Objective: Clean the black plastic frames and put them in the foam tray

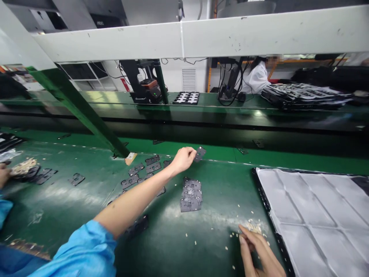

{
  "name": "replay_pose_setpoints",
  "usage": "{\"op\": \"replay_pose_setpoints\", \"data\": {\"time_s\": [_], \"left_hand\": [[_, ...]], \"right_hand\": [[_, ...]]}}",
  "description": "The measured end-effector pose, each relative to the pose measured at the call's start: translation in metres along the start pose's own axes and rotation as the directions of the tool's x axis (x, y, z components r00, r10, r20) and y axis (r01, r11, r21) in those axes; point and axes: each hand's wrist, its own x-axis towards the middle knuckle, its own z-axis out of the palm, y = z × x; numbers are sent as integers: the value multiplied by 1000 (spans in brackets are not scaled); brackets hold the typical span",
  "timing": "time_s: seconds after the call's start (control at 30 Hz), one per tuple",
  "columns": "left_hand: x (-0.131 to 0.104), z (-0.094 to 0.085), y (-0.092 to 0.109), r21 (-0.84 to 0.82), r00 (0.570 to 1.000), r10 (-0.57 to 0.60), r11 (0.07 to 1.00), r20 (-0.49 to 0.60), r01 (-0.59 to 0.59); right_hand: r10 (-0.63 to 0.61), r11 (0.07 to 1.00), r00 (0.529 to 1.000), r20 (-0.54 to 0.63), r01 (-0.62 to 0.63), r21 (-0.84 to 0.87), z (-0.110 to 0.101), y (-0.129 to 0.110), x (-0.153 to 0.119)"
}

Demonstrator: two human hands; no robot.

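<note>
My left hand [184, 158], in a blue sleeve, reaches forward over the bench. Its thumb and fingers pinch a small dark flat plate with cutouts [200, 153] by one edge. Below that hand lies an overlapping column of similar plates [191, 195]. More loose plates [136, 169] are spread to its left, partly hidden by my forearm. At the lower right, my right hand [261, 252] is open, thumb and index finger stretched out close to each other, with nothing visible between them. Just beyond its fingertips is a scatter of tiny beige bits [255, 227].
A black-edged tray with a pale compartmented surface [308, 207] occupies the right. A green slanted post [83, 107] meets the bench left of centre. Another person's hand [3, 175] is at the far left, near a beige heap [24, 167]. A dark recessed strip [184, 132] runs behind.
</note>
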Motion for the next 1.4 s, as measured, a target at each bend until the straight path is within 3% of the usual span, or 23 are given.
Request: {"op": "replay_pose_setpoints", "data": {"time_s": [0.1, 0.2, 0.27, 0.33, 0.4, 0.47, 0.53, 0.67, 0.83, 0.93, 1.03, 1.13, 1.2, 1.27, 1.33, 1.4], "left_hand": [[-58, 7, 24, -202, 991, 33, 979, 127, -7], [-118, 25, 45, -401, 972, 41, 914, 232, 58], [-152, 40, 56, -640, 950, 42, 748, 309, 175], [-179, 50, 61, -748, 940, 31, 615, 338, 249], [-199, 51, 61, -752, 941, 12, 605, 339, 263], [-212, 43, 58, -698, 934, 17, 670, 356, 254], [-219, 32, 54, -638, 924, 28, 732, 381, 241], [-225, 18, 52, -620, 919, 69, 758, 388, 204], [-233, 23, 60, -648, 918, 107, 739, 381, 183], [-239, 24, 63, -679, 902, 137, 706, 410, 202], [-241, 22, 65, -659, 898, 160, 733, 410, 171], [-239, 18, 66, -588, 911, 145, 799, 387, 123], [-235, 17, 67, -527, 898, 137, 842, 419, 118], [-232, 18, 68, -492, 880, 133, 861, 456, 125], [-230, 20, 69, -481, 884, 116, 867, 452, 132], [-230, 23, 68, -484, 914, 91, 867, 395, 123]], "right_hand": [[35, 995, 999, 42, -39, 89, 4, -15, 11], [153, 944, 978, 141, -187, 271, 15, -32, 15], [229, 864, 945, 233, -307, 398, 22, -43, 14], [285, 787, 908, 309, -405, 465, 25, -54, 13], [326, 751, 882, 339, -460, 474, 22, -62, 13], [342, 760, 878, 336, -469, 450, 14, -69, 16], [323, 788, 879, 350, -455, 416, 4, -73, 20], [266, 812, 865, 425, -439, 384, -9, -80, 24], [284, 792, 871, 400, -449, 415, -12, -91, 19], [354, 720, 835, 421, -530, 448, -11, -100, 14], [402, 689, 798, 449, -587, 426, -12, -101, 12], [309, 785, 832, 461, -497, 370, -17, -93, 17], [210, 880, 886, 413, -356, 315, -19, -88, 24], [141, 929, 910, 389, -257, 266, -19, -85, 31], [155, 919, 906, 394, -279, 280, -17, -87, 33], [262, 847, 891, 371, -396, 353, -12, -89, 31]]}}
